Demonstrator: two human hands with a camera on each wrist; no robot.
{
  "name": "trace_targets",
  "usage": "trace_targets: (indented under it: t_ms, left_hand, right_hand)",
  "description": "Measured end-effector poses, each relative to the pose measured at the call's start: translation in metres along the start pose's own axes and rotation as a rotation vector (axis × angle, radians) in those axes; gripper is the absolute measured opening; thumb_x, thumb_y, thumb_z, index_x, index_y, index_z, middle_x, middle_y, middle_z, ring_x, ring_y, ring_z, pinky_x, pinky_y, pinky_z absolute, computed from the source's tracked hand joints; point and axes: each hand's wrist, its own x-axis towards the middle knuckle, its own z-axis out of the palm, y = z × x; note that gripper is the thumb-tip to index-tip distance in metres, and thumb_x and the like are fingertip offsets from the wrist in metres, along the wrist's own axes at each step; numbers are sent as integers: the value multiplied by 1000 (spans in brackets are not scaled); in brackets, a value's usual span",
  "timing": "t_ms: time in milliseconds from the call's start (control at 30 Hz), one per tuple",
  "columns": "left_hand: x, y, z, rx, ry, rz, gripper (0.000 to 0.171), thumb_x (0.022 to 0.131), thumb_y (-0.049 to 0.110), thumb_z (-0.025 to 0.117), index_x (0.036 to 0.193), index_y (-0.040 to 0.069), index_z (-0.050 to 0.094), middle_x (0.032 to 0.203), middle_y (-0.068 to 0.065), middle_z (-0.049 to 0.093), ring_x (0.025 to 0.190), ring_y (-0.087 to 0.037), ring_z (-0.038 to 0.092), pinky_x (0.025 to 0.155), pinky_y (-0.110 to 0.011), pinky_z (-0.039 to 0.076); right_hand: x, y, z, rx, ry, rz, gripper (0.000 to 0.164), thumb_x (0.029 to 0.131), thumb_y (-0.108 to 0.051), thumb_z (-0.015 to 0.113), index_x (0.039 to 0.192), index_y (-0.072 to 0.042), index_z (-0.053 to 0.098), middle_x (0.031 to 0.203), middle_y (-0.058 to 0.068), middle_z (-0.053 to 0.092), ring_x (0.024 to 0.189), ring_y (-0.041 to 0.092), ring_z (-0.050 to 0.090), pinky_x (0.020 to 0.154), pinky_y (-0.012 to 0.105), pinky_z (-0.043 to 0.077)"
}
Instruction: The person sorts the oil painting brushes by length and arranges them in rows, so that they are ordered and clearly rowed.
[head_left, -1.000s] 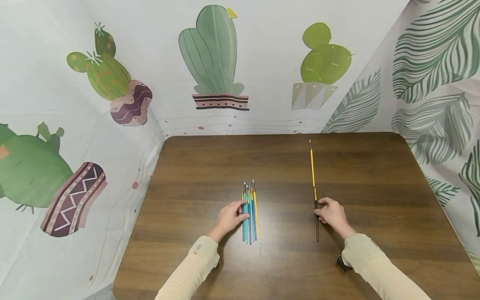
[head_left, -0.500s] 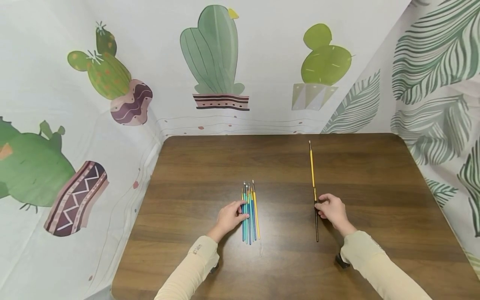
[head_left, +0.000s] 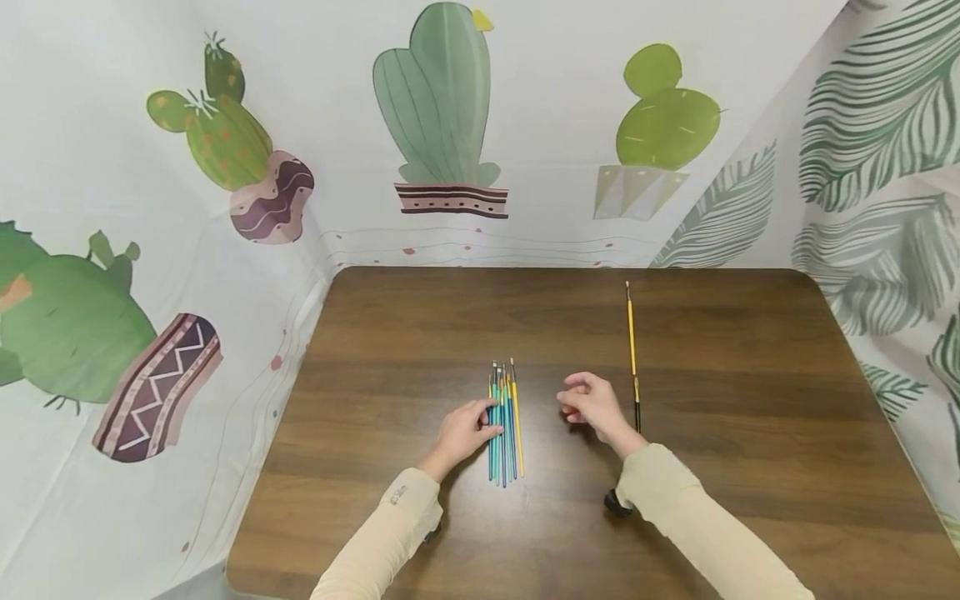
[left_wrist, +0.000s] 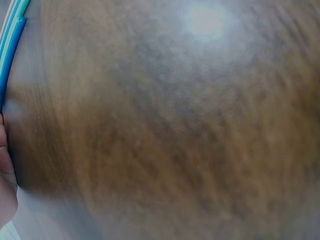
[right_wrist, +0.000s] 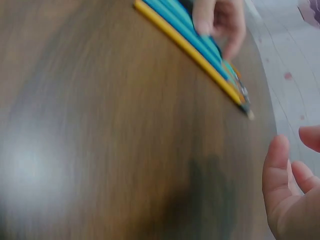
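Observation:
In the head view a bundle of slim paintbrushes (head_left: pixel 504 457), with teal and blue handles, lies on the table. Along its right side is a yellow-handled paintbrush (head_left: pixel 518 425). My left hand (head_left: pixel 461 432) holds the bundle from the left, thumb and fingers curled over the handles. Between the bundle and two other brushes is my right hand (head_left: pixel 597 407), fingers bent and holding nothing. Those two lie end to end: a yellow paintbrush (head_left: pixel 632 337) behind a black paintbrush (head_left: pixel 637 415), whose lower end the right forearm hides. In the right wrist view, thumb and fingers stand apart.
The brown wooden table (head_left: pixel 420 317) has rounded far corners. A white cloth (head_left: pixel 540 242) printed with cacti and leaves hangs behind and beside it. Dark wrist cameras sit under both cuffs, such as the right wrist camera (head_left: pixel 617 504).
My right hand has let go of the black paintbrush and moved left towards the bundle. That brush stays lined up with the yellow one. The left hand keeps its place on the bundle.

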Motion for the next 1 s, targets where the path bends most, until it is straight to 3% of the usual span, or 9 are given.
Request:
trace_targets:
  t_ms: [200, 400, 1000]
  left_hand:
    - [0, 1, -1, -15, -5, -8, 49, 77, 42, 64, 119, 19, 54, 74, 10, 49, 60, -3, 40, 55, -17, 30]
    - [0, 1, -2, -17, -3, -3, 48, 77, 42, 63, 118, 19, 54, 75, 10, 50, 61, -3, 41, 56, -18, 31]
    - [0, 0, -1, 1, 2, 6, 47, 77, 42, 63, 118, 19, 54, 75, 11, 49, 59, -2, 39, 54, -17, 30]
  right_hand:
    - [6, 5, 40, -31, -37, 24, 35, 77, -1, 62, 109, 5, 49, 74, 7, 55, 57, 14, 55, 48, 26, 48]
    - [12, 10, 63, -72, -39, 25, 31, 76, -2, 63, 104, 3, 51, 72, 8, 54, 52, 14, 52, 45, 27, 47]
    - [20, 21, 78, -470, 8, -165, 32, 74, -4, 66, 103, 2, 54, 61, 5, 54, 42, 10, 47, 42, 23, 40]
